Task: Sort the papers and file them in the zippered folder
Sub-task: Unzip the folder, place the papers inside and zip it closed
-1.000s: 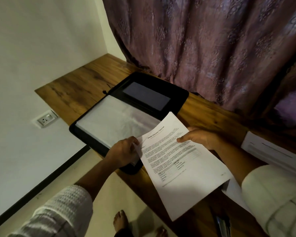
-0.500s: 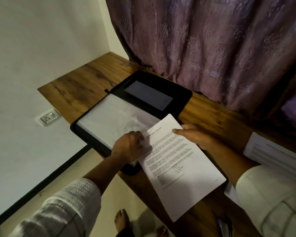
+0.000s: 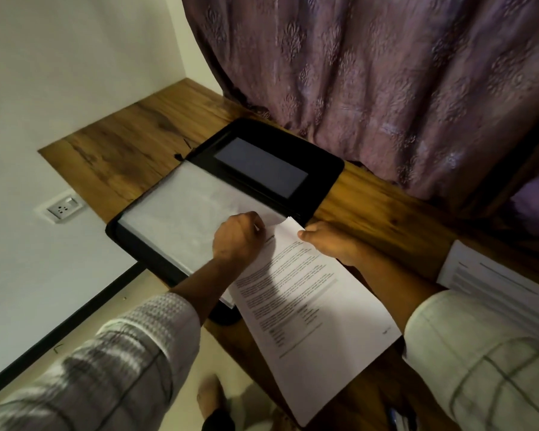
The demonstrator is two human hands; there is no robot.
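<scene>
**Folder**: black, zippered, lying open on the wooden table near its left end. The far half shows a dark panel. The near half carries clear plastic pockets.

**Sheet**: one printed page, set at a slant. Its top corner lies at the pockets' right edge, over the folder's near right corner. Its lower end hangs past the table's front edge.

**Left hand**: fingers curled where pocket and sheet meet. Whether it pinches the pocket's edge or the sheet cannot be told. The forearm crosses the folder's near corner and hides the sheet's left edge.

**Right hand**: pinches the sheet's upper right edge, thumb on top, fingers hidden beneath.

**Stack of papers**: printed, on the table well to the right, partly covered by the right shirt cuff.

**Curtain**: purple, patterned, hanging behind the table and close to the folder's far edge.

**Wall socket**: white, on the wall below the table's left end.

**Foot**: bare, on the floor under the table's edge.
</scene>
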